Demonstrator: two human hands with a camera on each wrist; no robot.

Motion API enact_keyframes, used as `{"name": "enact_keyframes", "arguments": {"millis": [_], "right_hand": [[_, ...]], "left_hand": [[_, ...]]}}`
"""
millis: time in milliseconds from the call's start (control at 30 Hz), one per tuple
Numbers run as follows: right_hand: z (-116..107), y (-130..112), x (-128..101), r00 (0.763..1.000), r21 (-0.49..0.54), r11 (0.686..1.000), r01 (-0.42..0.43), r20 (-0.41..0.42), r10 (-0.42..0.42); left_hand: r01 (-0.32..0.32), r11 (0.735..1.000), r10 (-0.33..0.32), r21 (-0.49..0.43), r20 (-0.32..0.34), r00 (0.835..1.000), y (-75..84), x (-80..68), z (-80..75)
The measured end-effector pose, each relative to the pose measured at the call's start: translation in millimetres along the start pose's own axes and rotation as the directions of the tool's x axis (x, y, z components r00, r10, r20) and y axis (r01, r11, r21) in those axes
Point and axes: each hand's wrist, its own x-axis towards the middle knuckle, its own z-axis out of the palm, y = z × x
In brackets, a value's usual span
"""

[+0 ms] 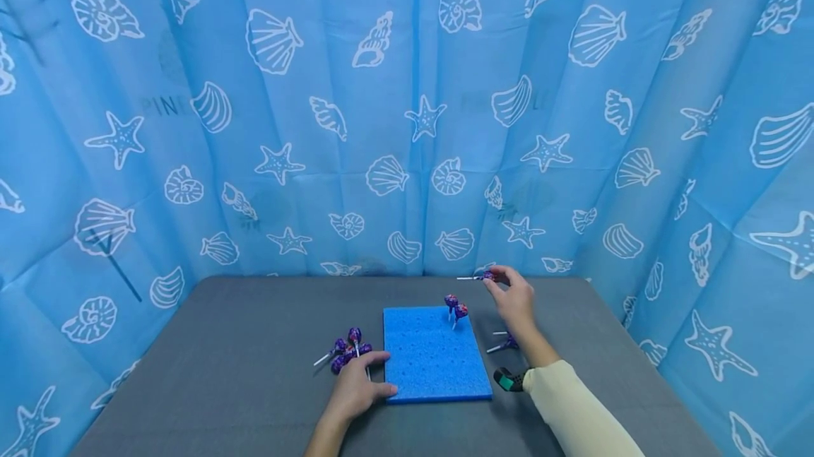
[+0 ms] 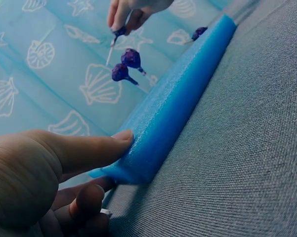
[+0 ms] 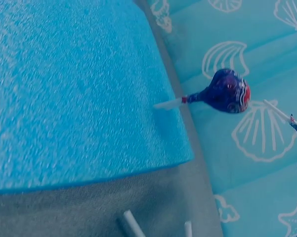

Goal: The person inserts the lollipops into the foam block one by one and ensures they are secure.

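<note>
Two lollipops (image 1: 455, 306) are already standing in the foam board's (image 1: 432, 365) far corner; right hand (image 1: 512, 299) is pinching a third (image 1: 481, 276), left hand (image 1: 357, 386) bracing the board, fingers flat; several more (image 1: 346, 352) are waiting.

matt porous foam block (image 1: 432, 358)

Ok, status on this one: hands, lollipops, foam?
Right hand pinches a lollipop above the foam block. Left hand steadies its edge. Two lollipops planted.
</note>
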Motion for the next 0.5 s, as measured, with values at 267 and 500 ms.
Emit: {"name": "enact_keyframes", "arguments": {"millis": [267,500], "right_hand": [[9.1,-9.9,6.0,0.998,-0.004,0.998,0.059,0.034,-0.059],[18.8,-12.8,2.8,0.986,0.023,0.993,0.117,0.116,-0.119]], "left_hand": [[0.005,1.000,-0.005,0.005,-0.008,1.000,2.1,0.8,-0.9],[-0.009,1.000,0.009,0.015,-0.022,1.000,0.4,2.7,0.4]]}}
